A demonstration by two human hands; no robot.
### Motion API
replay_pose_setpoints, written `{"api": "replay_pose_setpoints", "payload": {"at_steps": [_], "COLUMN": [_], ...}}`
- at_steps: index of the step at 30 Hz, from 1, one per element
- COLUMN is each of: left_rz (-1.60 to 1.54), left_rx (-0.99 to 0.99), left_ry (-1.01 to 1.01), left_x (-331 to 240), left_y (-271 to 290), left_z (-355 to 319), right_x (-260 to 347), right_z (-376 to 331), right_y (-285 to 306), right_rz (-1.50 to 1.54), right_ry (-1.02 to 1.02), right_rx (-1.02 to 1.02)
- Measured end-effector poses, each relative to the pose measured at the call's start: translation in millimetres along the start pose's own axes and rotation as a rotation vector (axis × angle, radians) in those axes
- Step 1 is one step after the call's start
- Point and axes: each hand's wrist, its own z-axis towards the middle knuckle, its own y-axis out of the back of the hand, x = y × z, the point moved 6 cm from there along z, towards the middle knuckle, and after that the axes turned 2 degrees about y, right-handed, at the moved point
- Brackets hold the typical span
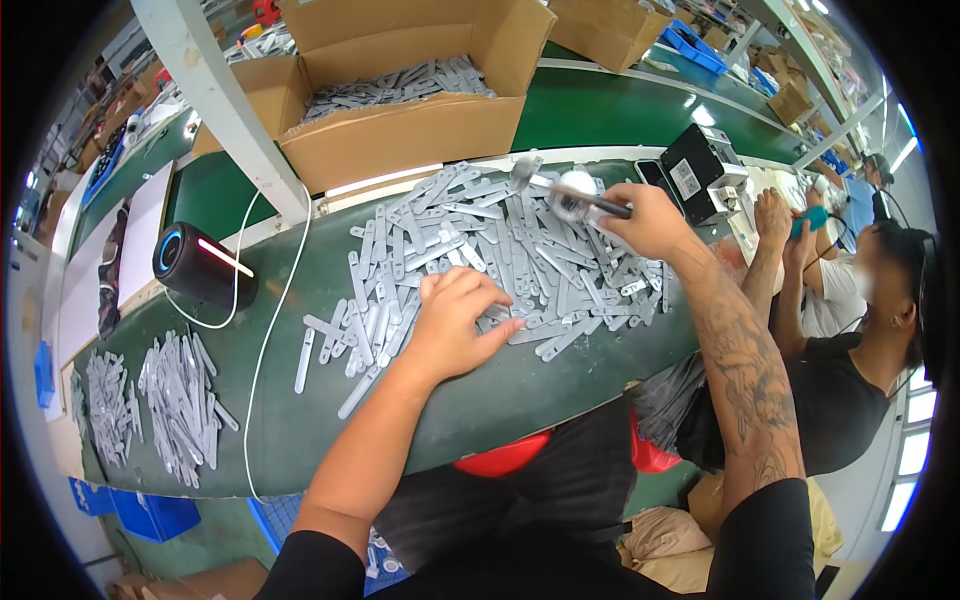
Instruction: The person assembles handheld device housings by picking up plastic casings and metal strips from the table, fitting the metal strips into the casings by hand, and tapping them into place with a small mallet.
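Observation:
A broad heap of flat grey strip-shaped pieces (pixel 430 215) with rounded ends and small holes lies on the green worktable (pixel 285 420). Over the heap's near side is my left hand (pixel 460 318), its fingers bent and thumb held apart, with nothing clearly visible between them. My right hand (pixel 648 220) is closed around the black handle of a hammer-like tool (pixel 522 174). The tool's grey head points left above the heap. A round, shiny whitish object (pixel 574 196) shows along its shaft; I cannot tell whether it belongs to the tool.
An open cardboard box (pixel 400 130) of similar strips stands behind. Smaller strip piles (pixel 180 405) and a black cylindrical speaker (pixel 200 265) are at left, with a white cable (pixel 262 370). A black device (pixel 700 175) stands at right, near a seated co-worker (pixel 850 350).

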Motion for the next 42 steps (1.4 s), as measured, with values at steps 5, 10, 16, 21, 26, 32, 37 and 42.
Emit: {"api": "replay_pose_setpoints", "payload": {"at_steps": [5,10,16,21,26,32,37,42], "left_rz": [-0.254,-0.543,-0.400,-0.879,-1.603,-0.401,0.041,0.247], "left_rx": [-0.197,-0.057,0.055,0.205,0.337,0.207,0.102,0.170], "left_ry": [0.066,-0.001,0.239,0.672,1.284,0.899,0.229,-0.088], "left_x": [-27.6,-80.2,-69.8,-46.7,-54.2,-33.8,-46.5,-58.1], "left_y": [11.9,-16.9,-15.5,-16.7,-45.7,1.8,-1.7,-55.6], "left_z": [-3.0,-30.6,-95.3,-141.4,-162.8,-115.8,-28.7,14.9], "right_x": [28.9,76.2,50.0,34.6,48.1,56.7,58.1,53.9], "right_z": [-92.5,-175.7,-240.6,-255.8,-244.6,-219.9,-217.0,-221.5], "right_y": [-18.6,-73.8,-118.4,-108.0,-116.5,-115.6,-107.8,-113.4], "right_rz": [1.131,1.763,1.659,1.402,1.014,0.734,0.682,0.785], "right_ry": [-0.248,-0.357,-0.677,-0.435,-0.221,-0.058,-0.126,-0.214], "right_rx": [-0.080,-0.014,-0.174,-0.250,-0.052,-0.277,-0.424,-0.466]}}
